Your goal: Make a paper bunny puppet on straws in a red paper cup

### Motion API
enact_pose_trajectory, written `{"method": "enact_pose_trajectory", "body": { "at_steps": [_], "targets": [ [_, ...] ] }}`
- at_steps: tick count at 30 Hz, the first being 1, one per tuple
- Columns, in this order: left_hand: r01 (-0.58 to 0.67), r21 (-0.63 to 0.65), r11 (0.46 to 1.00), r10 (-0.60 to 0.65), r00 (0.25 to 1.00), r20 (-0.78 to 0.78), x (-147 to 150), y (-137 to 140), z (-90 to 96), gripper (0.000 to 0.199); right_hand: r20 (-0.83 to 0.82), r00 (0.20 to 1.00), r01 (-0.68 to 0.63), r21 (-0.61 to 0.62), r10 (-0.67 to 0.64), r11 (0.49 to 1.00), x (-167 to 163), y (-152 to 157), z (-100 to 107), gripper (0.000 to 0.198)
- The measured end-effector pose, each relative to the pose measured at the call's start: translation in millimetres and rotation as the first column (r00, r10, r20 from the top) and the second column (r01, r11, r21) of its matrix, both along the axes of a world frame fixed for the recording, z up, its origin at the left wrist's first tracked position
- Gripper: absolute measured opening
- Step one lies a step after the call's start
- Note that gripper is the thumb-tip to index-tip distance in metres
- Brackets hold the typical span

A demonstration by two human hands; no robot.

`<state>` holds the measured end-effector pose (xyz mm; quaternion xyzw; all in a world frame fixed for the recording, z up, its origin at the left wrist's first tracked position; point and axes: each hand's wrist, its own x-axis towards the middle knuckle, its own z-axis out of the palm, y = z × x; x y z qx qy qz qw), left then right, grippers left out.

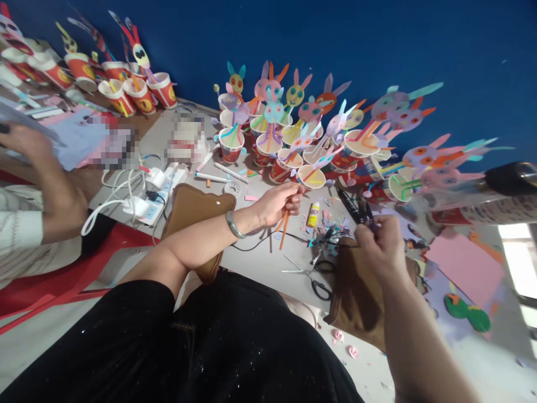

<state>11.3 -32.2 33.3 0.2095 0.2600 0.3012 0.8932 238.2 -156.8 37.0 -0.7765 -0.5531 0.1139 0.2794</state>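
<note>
My left hand, with a bangle on the wrist, is closed around thin orange strips that hang below the fingers. My right hand is curled around a dark tool whose black body points up and left; its exact kind is unclear. Between the hands stands a yellow glue stick. Below it, open scissors with black handles lie near the table edge. Paper scraps and a black cord are close by.
Paper cups with coloured paper rabbit heads crowd the back against a blue wall. A power strip with white cables lies left. Brown cloth pieces drape the front edge. A co-worker's arm is at far left; pink paper is right.
</note>
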Motion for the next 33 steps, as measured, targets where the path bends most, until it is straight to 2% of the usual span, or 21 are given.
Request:
{"method": "enact_pose_trajectory", "body": {
  "at_steps": [2,4,7,10,13,16,23,33],
  "targets": [
    [-0.021,-0.009,1.0,0.021,1.0,-0.011,0.5,-0.1,1.3,0.029,-0.05,0.997,-0.067,-0.023,0.065,0.998,-19.2,-9.1,5.1,0.025],
    [-0.038,-0.012,0.999,0.037,0.999,-0.008,0.9,0.0,0.8,0.03,-0.114,0.972,-0.213,-0.066,0.205,0.975,-36.0,-15.8,9.7,0.034],
    [-0.051,-0.01,0.999,0.051,0.999,0.012,1.1,0.4,-1.3,0.029,-0.194,0.895,-0.43,-0.146,0.401,0.891,-53.4,-20.1,14.0,0.026],
    [-0.05,-0.017,0.999,0.05,0.999,0.011,0.9,0.9,-2.7,0.026,-0.235,0.848,-0.523,-0.221,0.476,0.823,-64.0,-18.5,16.1,0.026],
    [-0.052,-0.004,0.999,0.052,0.998,0.018,0.5,0.7,-2.7,0.026,-0.267,0.838,-0.541,-0.281,0.476,0.793,-71.4,-14.3,17.0,0.043],
    [-0.06,0.022,0.998,0.06,0.998,0.033,0.1,-0.4,-2.2,0.028,-0.295,0.848,-0.519,-0.299,0.44,0.801,-75.7,-10.1,16.8,0.055],
    [-0.069,0.059,0.996,0.067,0.997,0.038,-0.2,-3.8,-4.0,0.023,-0.309,0.863,-0.49,-0.324,0.398,0.809,-78.1,0.4,10.1,0.054],
    [-0.07,0.135,0.988,0.065,0.997,0.037,1.9,-6.0,-8.1,0.026,-0.368,0.843,-0.516,-0.348,0.393,0.782,-79.2,13.2,-0.4,0.06]
  ]
}}
